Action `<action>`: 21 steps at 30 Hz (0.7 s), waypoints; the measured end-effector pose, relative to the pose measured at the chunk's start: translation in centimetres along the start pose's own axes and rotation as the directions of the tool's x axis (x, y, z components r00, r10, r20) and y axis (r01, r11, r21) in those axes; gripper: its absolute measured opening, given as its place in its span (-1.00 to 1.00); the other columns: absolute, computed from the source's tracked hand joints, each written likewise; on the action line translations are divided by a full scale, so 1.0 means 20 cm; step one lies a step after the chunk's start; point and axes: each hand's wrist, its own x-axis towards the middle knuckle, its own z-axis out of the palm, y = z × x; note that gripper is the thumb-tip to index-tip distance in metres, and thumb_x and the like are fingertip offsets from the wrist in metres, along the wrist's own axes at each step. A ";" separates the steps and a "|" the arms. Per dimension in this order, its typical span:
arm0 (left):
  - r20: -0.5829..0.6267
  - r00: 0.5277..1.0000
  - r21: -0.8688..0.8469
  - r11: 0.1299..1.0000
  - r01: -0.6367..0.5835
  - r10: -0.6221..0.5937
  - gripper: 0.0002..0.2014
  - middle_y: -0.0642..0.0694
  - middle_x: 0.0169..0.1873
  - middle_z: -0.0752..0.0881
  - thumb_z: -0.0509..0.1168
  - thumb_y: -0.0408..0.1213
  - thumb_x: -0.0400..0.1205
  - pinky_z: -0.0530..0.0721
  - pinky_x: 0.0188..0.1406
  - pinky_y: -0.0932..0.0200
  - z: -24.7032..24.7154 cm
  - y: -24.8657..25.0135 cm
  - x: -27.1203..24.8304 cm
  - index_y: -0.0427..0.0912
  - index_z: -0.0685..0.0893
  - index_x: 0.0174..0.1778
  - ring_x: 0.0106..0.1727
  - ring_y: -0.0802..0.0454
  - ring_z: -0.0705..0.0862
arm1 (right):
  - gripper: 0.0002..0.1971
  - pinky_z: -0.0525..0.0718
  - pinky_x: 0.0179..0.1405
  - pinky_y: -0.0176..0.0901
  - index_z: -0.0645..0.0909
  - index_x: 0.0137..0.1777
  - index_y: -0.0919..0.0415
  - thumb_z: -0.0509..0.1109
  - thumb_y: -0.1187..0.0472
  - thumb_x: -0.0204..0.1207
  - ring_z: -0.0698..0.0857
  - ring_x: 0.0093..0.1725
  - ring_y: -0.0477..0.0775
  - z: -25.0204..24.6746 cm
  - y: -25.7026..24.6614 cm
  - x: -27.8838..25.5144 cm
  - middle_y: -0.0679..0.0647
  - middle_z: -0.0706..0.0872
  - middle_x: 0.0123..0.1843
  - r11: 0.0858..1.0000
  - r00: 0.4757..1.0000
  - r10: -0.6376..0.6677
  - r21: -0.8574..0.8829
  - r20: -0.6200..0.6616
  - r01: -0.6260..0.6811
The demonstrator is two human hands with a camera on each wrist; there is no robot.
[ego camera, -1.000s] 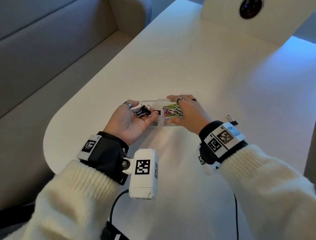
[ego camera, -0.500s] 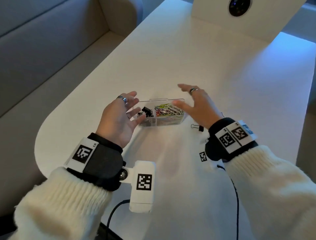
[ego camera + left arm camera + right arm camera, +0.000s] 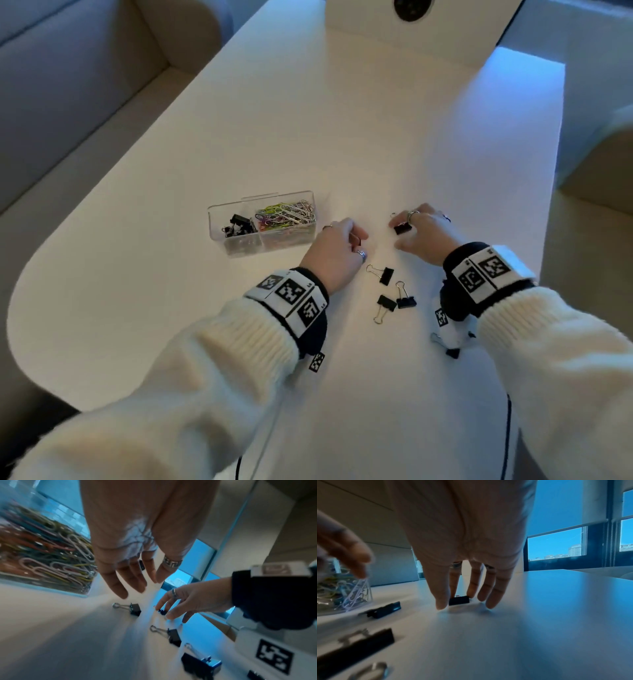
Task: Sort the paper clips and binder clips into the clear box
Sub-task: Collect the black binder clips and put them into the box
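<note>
A white table [image 3: 394,113] seen from above, w/ two hands in cream sleeves working near its middle. A clear box [image 3: 239,243] sits left of the hands, split into two compartments: the left one holds black binder clips [image 3: 238,224], the right one a heap of coloured and silver paper clips [image 3: 286,214].

The right hand [image 3: 426,233] reaches down to the tabletop, thumb and fingers closing on a black binder clip [image 3: 402,229] that lies on the table; in the right wrist view the fingertips [image 3: 442,604] bracket the clip on both sides, touching it.

The left hand [image 3: 337,255] is just right of the box, knuckles up, fingers curled downward. A small dark piece shows under its fingers, but I cannot tell whether it's gripped. In the left wrist view the fingers [image 3: 118,588] hang loosely over the table, apart from a loose clip [image 3: 134,608] below them.

Three more binder clips lie between the wrists, nearer the person: one [image 3: 385,275] just beside the left hand, and a pair [image 3: 397,303] touching each other, approx. between both wrist bands.
</note>
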 end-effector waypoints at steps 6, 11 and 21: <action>0.079 0.995 0.397 0.913 -0.089 0.063 -0.51 -0.07 0.44 0.32 0.20 -0.49 0.53 0.42 0.35 -0.07 0.11 -0.02 0.14 -0.09 0.43 0.39 0.43 -0.12 0.28 | -0.84 0.44 0.20 -0.11 0.59 0.09 0.21 0.33 0.25 0.52 0.48 0.24 0.22 0.03 0.05 -0.06 0.18 0.47 0.18 0.999 0.999 -0.033 -0.021 -0.024 0.032; 0.055 0.997 0.478 0.875 -0.074 0.054 -0.57 -0.11 0.33 0.41 0.15 -0.52 0.55 0.40 0.28 -0.06 0.14 -0.06 0.17 -0.09 0.52 0.31 0.37 -0.12 0.34 | -0.81 0.41 0.16 -0.20 0.60 0.06 0.27 0.32 0.19 0.54 0.46 0.23 0.17 0.02 0.10 -0.12 0.14 0.42 0.27 0.997 0.996 -0.073 0.001 -0.052 0.073; 0.027 0.997 -0.100 0.992 0.074 -0.072 -0.59 -0.14 0.05 0.54 0.27 -0.44 0.57 0.59 0.12 0.08 0.07 -0.08 0.12 -0.24 0.45 0.36 0.06 -0.03 0.57 | -0.93 0.51 -0.51 -0.48 0.42 -0.06 0.22 0.17 0.25 0.63 0.46 -0.45 -0.13 0.02 0.10 -0.21 -0.02 0.52 -0.37 0.929 0.981 -0.191 0.331 0.039 0.167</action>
